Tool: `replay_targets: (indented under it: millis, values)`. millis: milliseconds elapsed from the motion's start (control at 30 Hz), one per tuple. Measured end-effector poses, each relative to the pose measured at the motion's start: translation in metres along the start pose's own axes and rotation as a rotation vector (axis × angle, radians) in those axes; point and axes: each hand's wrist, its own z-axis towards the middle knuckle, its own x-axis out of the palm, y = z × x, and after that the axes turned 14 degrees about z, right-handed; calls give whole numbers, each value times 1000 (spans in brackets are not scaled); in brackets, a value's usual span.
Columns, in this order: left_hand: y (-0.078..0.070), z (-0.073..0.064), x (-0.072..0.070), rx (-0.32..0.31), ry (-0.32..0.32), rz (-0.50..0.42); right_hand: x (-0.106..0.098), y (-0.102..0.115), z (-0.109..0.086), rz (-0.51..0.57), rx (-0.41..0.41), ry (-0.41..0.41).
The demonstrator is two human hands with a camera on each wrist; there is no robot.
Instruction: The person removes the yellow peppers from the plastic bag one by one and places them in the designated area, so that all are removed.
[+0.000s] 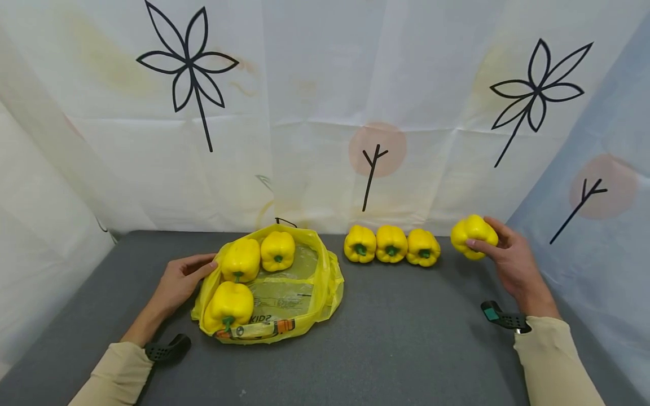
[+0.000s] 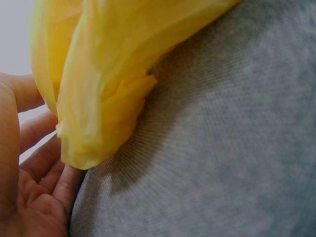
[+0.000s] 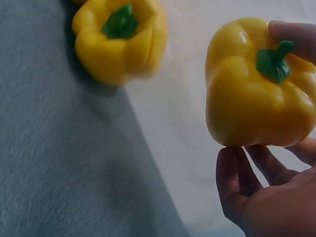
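Note:
A yellow plastic bag (image 1: 329,282) lies with its mouth open on the grey table, holding three yellow bell peppers, one of them a bell pepper (image 1: 231,301) at the near left. At the bag's left rim, my left hand (image 1: 180,282) holds the edge between thumb and fingers; in the left wrist view, yellow plastic (image 2: 94,98) covers the fingertips. Off to the right, my right hand (image 1: 515,265) grips another yellow bell pepper (image 1: 474,232) above the table. Its green stem (image 3: 276,64) shows in the right wrist view, with the thumb on one side and fingers on the other.
Three more yellow bell peppers stand in a row along the back of the table, the rightmost pepper (image 1: 424,248) nearest my right hand. A white cloth (image 1: 315,169) with plant drawings hangs behind the grey table (image 1: 386,338). Bluish cloth (image 1: 604,270) hangs at right.

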Motion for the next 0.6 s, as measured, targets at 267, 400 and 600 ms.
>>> replay_targets:
  millis: [267,400,600]
  values:
    - [0,0,0,0,-4,4,-4,-17,4,-89,94,-5]
    - [0,0,0,-2,-2,4,-4,-24,5,-117,128,3]
    - [0,0,0,0,-6,2,-3,-32,7,-128,144,41]
